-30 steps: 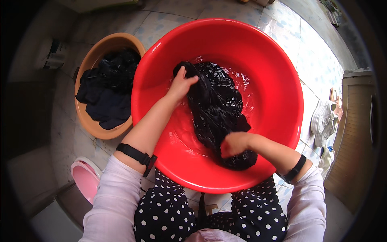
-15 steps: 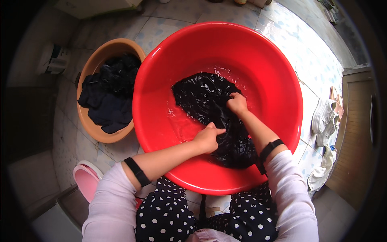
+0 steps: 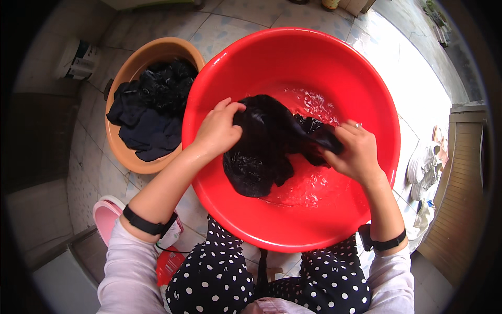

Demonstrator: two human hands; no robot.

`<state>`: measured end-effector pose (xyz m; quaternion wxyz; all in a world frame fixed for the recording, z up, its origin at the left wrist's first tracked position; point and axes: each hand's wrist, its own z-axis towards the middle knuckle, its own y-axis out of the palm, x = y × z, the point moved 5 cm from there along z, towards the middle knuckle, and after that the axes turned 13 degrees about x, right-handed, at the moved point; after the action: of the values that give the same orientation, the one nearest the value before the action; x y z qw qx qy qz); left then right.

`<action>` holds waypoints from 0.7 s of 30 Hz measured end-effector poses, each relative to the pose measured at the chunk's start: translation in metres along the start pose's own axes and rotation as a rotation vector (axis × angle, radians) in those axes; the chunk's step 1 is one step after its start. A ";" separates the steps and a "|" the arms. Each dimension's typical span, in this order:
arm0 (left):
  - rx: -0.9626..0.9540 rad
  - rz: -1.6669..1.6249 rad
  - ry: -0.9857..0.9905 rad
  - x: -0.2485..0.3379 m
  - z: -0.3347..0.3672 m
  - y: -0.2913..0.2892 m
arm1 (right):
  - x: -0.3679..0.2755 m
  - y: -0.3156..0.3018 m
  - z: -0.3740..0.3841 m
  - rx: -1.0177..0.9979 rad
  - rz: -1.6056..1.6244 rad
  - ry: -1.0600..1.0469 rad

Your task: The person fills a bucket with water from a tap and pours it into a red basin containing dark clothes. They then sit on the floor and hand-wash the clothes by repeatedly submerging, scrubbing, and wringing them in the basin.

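A wet black garment (image 3: 259, 146) lies bunched in shallow water inside a large red basin (image 3: 293, 230). My right hand (image 3: 358, 149), a ring on one finger, grips a twisted end of the cloth at the basin's right side and lifts it above the water. At the garment's upper left edge, my left hand (image 3: 218, 128) has its fingers and thumb curled about the cloth; the grip itself is partly hidden. Between the two hands the fabric stretches in a slanting fold. What kind of garment it is does not show.
Left of the red basin stands an orange tub (image 3: 117, 144) heaped with dark wet clothes (image 3: 151, 131). A pink basin (image 3: 106, 217) sits at lower left. White shoes (image 3: 421, 162) line the right side by a brown door (image 3: 460, 172). The floor is tiled.
My hands have moved apart, the left to the upper left, the right to the right. The garment has shifted left and one end is pulled up rightward. The view has shifted slightly.
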<state>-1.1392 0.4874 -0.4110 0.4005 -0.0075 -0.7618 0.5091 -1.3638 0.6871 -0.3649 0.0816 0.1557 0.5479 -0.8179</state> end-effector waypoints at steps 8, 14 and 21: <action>-0.312 0.369 -0.143 -0.004 0.012 0.130 | 0.047 0.125 -0.011 -0.217 -0.036 1.003; -0.810 0.559 0.055 -0.012 -0.033 0.165 | 0.046 0.172 -0.068 -0.837 -0.317 0.300; -1.177 0.072 -0.157 0.015 -0.028 0.142 | 0.138 0.166 -0.032 -0.412 -0.385 0.534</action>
<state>-1.1885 0.5832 -0.5088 0.2538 -0.2163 -0.9427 0.0136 -1.4370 0.6575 -0.5680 -0.1895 0.2378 0.7217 -0.6218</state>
